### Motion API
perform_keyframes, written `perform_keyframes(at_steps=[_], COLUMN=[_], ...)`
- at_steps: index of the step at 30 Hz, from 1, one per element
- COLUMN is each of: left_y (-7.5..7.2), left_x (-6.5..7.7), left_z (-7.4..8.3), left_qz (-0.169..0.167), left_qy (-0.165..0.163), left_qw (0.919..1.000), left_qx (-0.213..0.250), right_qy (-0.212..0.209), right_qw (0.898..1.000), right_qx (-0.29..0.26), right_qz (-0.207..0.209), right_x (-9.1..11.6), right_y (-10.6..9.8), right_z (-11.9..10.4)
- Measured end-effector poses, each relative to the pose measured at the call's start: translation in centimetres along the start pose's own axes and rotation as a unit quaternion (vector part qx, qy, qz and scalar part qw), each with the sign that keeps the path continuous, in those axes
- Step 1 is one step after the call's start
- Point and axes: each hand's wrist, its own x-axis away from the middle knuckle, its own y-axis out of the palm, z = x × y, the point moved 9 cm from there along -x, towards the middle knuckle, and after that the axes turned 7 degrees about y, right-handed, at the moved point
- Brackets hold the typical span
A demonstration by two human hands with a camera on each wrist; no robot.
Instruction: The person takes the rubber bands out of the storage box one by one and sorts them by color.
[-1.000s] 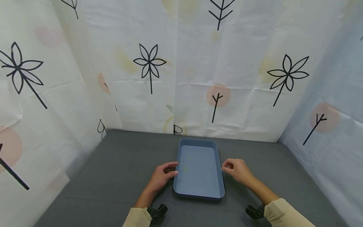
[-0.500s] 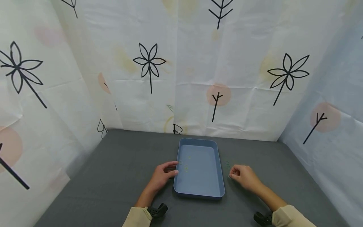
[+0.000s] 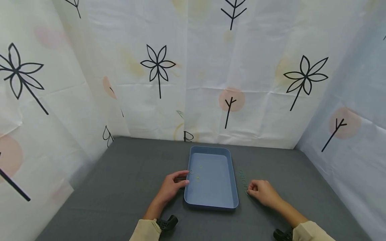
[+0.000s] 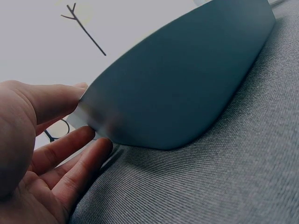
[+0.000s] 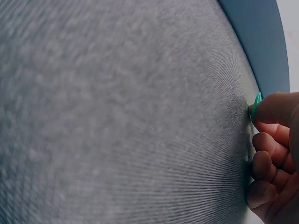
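Note:
A blue rectangular tray [image 3: 211,195] lies on the grey cloth. My left hand [image 3: 171,186] touches its left side, the fingers fairly straight; in the left wrist view fingertips [image 4: 103,145] meet the outer wall and another digit reaches the rim. To the right of the tray, my right hand [image 3: 263,193] pinches a small green rubber band [image 5: 256,106] between thumb and finger, down at the cloth. Above that hand, several thin green bands [image 3: 241,174] lie in a row along the tray's right side. Several thin yellowish bands [image 3: 197,178] are inside the tray, towards its left.
Dark grey cloth [image 3: 135,160] covers the table around the tray. Pale printed sheets [image 3: 205,67] stand behind it and on both sides. Each wrist carries a black strapped-on device, such as the left device [image 3: 168,223].
My right hand has moved from the tray's right edge down and to the right, bringing the row of green bands into sight. My left hand has stayed at the tray.

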Motion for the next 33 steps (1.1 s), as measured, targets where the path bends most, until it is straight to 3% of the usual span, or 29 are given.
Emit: perform_keyframes(at_steps=[6,33], left_y=[-0.08,-0.02], left_x=[-0.21,-0.26], left_z=[-0.62,-0.41], left_qz=[-0.003,-0.003], left_qy=[-0.005,-0.008], left_qw=[1.0000,1.0000], left_qx=[0.006,0.000], right_qy=[0.013,0.022], right_qw=[1.000,1.000], right_qx=[-0.001,-0.006], right_qz=[-0.003,-0.007], right_x=[-0.14,-0.28], right_y=[0.27,0.47], right_z=[0.35,0.78])
